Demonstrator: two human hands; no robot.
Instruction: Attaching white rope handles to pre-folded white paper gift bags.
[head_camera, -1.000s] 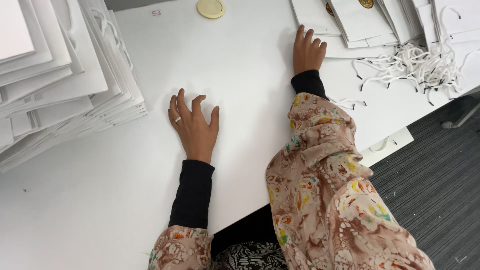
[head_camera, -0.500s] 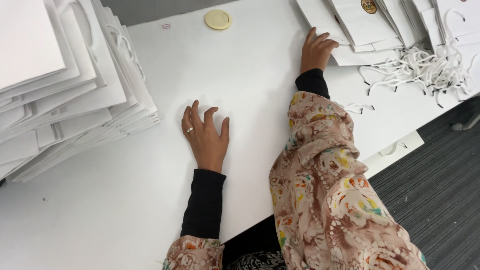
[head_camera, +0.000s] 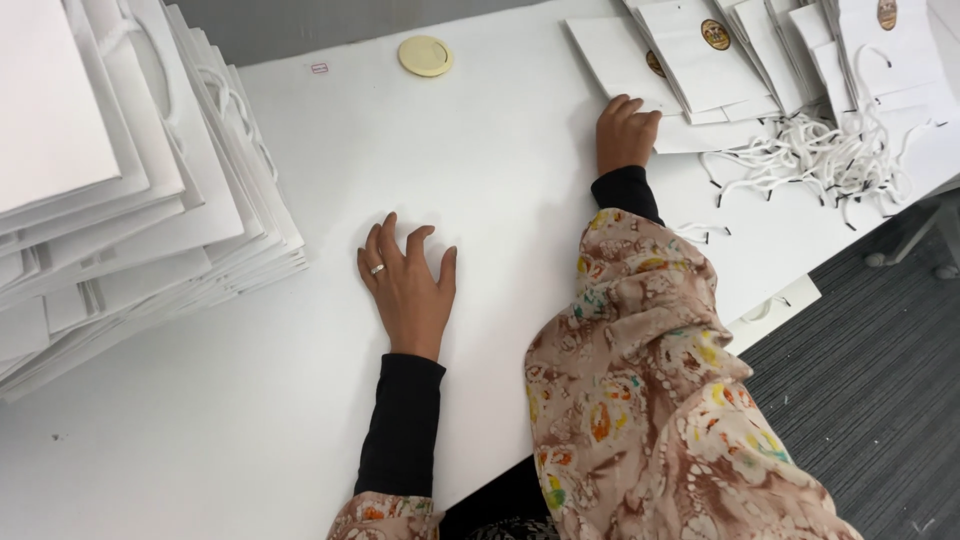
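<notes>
Here we have our right hand (head_camera: 625, 130) stretched out to the far right of the white table (head_camera: 500, 180), fingers curled down over the near edge of a flat white paper bag (head_camera: 620, 55) at the left end of a fanned row of bags (head_camera: 760, 50). The fingertips press on that edge; whether they already pinch it or only rest on it, we cannot tell. Our left hand (head_camera: 408, 285) lies palm down on bare table in front of us, fingers spread wide and a little arched, holding nothing, a ring on one finger.

As far as we can judge, the work sits between two piles. On the left a tall, slumped stack (head_camera: 120, 180) of flat bags with cord handles looks like the finished lot, and it is large. On the right the row of bags, some with a round gold sticker, lies beside a loose tangle of white cords (head_camera: 820, 155) with dark tips. These seem to be what is left: several bags and many cords. One stray cord (head_camera: 705, 232) lies near our right sleeve (head_camera: 650, 380).

The space between our hands holds no bag, so we judge that one bag's round is over and the next has yet to start. That next bag is the one under our right fingers, well apart from the left hand. A round yellow disc (head_camera: 425, 55) lies at the far edge, away from both hands.
</notes>
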